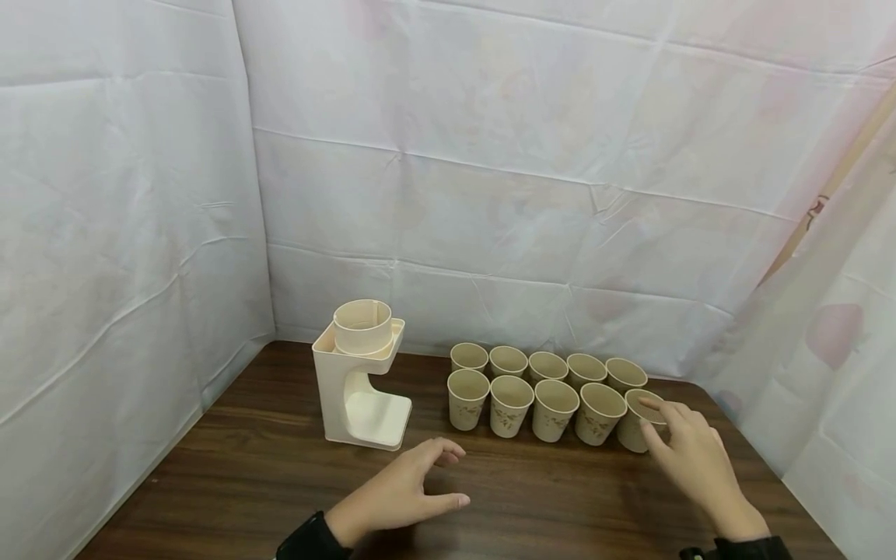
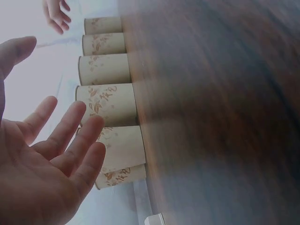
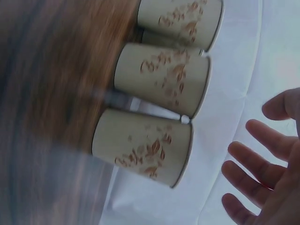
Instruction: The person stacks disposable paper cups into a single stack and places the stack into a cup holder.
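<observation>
Two rows of beige paper cups with brown leaf prints stand upright on the table in the head view. Over the front row's right-end paper cup (image 1: 632, 435) is my right hand (image 1: 693, 451), its fingers spread and above the rim. The right wrist view has the same hand (image 3: 267, 183) apart from that cup (image 3: 143, 147), holding nothing. My left hand (image 1: 406, 490) hovers in front of the cups' left end, thumb and fingers apart. Nothing is in its palm in the left wrist view, where the hand (image 2: 51, 164) overlaps the nearer cups (image 2: 124, 145).
A cream cup-dispenser-like stand (image 1: 332, 397) with a round open holder (image 1: 362, 334) on top stands left of the cups. White cloth (image 1: 455, 194) hangs behind and at both sides of the dark wooden table (image 1: 231, 482).
</observation>
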Demonstrator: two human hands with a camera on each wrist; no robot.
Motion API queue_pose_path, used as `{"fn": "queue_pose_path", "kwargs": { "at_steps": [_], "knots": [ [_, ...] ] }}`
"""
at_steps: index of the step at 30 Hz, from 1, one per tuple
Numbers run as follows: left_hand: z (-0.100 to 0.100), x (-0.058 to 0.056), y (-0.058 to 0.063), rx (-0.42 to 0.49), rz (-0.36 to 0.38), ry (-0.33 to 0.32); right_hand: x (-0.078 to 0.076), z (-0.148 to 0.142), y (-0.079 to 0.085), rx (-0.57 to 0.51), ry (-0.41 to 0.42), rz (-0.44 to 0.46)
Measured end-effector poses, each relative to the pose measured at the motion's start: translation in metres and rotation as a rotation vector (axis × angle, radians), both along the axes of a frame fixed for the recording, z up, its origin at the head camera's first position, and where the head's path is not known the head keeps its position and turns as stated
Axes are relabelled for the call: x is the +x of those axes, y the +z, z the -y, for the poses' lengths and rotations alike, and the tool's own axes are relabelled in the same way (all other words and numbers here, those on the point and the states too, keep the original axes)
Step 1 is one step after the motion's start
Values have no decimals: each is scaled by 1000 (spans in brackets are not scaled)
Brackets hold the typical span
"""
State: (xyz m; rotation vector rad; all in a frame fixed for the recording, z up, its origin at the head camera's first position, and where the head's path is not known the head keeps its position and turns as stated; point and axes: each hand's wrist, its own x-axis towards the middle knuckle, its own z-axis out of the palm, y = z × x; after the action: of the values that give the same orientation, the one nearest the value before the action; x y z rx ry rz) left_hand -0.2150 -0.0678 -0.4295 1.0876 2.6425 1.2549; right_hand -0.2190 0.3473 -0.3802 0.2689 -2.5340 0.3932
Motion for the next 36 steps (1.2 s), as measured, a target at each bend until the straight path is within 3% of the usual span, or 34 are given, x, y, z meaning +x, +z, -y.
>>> {"fn": "queue_pose_path", "kwargs": {
  "at_steps": [8, 16, 22, 36],
  "knots": [
    [-1, 4, 2, -42, -34, -43, -18, -17, -4, 72, -6, 124],
    [-1, 5, 1, -53, -29, -51, -33, -29, -7, 78, 5, 226],
    [-2, 6, 0, -51, -48, -61, -41, -36, -9, 142, 9, 317],
    [-2, 8, 1, -58, -39, -80, -50, -38, -14, 169, -8, 329]
  ]
}}
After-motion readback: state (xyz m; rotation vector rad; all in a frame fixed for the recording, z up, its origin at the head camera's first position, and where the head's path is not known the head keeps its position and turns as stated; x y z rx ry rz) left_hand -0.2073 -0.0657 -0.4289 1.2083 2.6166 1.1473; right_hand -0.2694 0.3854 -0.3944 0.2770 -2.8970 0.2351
